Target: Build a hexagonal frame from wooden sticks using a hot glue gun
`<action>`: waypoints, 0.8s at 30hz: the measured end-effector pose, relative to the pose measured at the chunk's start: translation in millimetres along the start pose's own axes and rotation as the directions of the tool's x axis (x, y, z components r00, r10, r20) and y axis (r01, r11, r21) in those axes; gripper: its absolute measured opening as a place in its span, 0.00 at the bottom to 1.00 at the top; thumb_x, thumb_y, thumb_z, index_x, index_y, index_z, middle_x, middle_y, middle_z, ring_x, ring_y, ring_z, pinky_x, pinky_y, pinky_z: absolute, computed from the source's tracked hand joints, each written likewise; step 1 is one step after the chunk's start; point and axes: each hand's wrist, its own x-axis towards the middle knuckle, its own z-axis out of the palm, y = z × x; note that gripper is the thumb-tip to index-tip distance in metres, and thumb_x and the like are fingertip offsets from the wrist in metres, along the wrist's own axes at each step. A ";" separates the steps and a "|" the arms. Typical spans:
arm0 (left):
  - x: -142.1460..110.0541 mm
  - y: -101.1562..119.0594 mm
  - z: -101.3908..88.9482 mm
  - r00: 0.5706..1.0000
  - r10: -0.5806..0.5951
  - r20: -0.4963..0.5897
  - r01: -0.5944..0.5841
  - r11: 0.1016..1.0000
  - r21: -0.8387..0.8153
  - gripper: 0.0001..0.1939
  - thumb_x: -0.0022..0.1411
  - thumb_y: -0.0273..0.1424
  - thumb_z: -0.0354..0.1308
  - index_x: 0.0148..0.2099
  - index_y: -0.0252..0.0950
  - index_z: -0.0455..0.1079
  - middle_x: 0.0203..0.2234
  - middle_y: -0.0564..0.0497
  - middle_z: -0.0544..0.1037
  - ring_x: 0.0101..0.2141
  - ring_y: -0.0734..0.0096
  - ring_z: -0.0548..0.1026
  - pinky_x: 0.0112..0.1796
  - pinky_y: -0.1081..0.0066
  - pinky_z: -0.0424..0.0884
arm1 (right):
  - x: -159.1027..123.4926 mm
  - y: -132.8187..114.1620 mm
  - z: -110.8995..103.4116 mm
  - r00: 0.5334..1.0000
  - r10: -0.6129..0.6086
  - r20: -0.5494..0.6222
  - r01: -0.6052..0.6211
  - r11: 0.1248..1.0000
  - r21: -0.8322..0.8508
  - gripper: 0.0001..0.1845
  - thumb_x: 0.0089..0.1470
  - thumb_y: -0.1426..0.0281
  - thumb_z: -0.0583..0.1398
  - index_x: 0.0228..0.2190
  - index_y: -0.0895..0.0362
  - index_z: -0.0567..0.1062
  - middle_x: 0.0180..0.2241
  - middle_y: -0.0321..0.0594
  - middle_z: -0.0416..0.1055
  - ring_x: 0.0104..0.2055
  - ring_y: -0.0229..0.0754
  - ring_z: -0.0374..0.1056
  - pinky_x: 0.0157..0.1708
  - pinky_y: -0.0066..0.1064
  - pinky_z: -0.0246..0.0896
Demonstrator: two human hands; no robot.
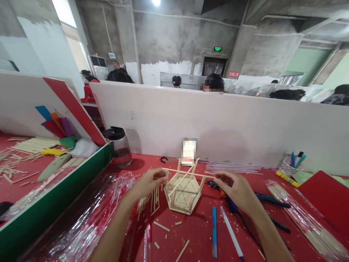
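A hexagonal frame (180, 208) built of thin wooden sticks stands on the red table in front of me, with dark lines crossing its slatted base and short posts at its corners. Across its top runs a long wooden stick (188, 173). My left hand (152, 182) pinches the stick's left end, close to a corner post. At the other end, the fingertips of my right hand (234, 185) are closed on the same stick. Another stick (177, 185) slants across the frame beneath it. Whether the long stick touches the posts, I cannot tell.
Behind the frame a phone (189, 151) stands propped. Cut stick pieces (162, 226), a blue strip (214, 231) and a white pen (231, 233) lie in front. Plastic-wrapped sticks (305, 218) are at right; a water jug (119, 147) stands left, before the white partition (245, 127).
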 end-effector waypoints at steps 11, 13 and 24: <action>-2.1 -5.3 -3.2 0.988 -0.067 0.142 0.054 0.994 0.092 0.11 0.57 0.39 0.60 0.33 0.36 0.72 0.29 0.52 0.77 0.34 0.65 0.73 0.39 0.70 0.69 | -11.9 10.9 -0.4 0.863 0.134 0.487 -0.085 0.989 -0.121 0.15 0.54 0.64 0.60 0.42 0.56 0.78 0.38 0.44 0.78 0.40 0.47 0.73 0.39 0.34 0.65; -2.7 -9.1 -4.1 0.981 -0.071 0.181 0.048 0.990 0.131 0.11 0.57 0.39 0.59 0.34 0.36 0.73 0.30 0.53 0.77 0.34 0.66 0.73 0.39 0.71 0.68 | -14.1 5.9 8.8 0.824 0.110 0.556 -0.071 0.993 -0.091 0.19 0.53 0.65 0.61 0.46 0.56 0.77 0.39 0.43 0.78 0.40 0.46 0.73 0.39 0.33 0.65; -5.4 -4.9 -4.5 0.982 -0.072 0.177 0.020 0.960 0.280 0.12 0.59 0.38 0.55 0.37 0.37 0.75 0.33 0.51 0.80 0.36 0.63 0.75 0.40 0.70 0.67 | -15.1 -15.5 26.4 0.774 -0.040 0.632 0.140 0.984 -0.109 0.21 0.54 0.66 0.61 0.51 0.51 0.74 0.44 0.40 0.77 0.42 0.45 0.72 0.42 0.31 0.61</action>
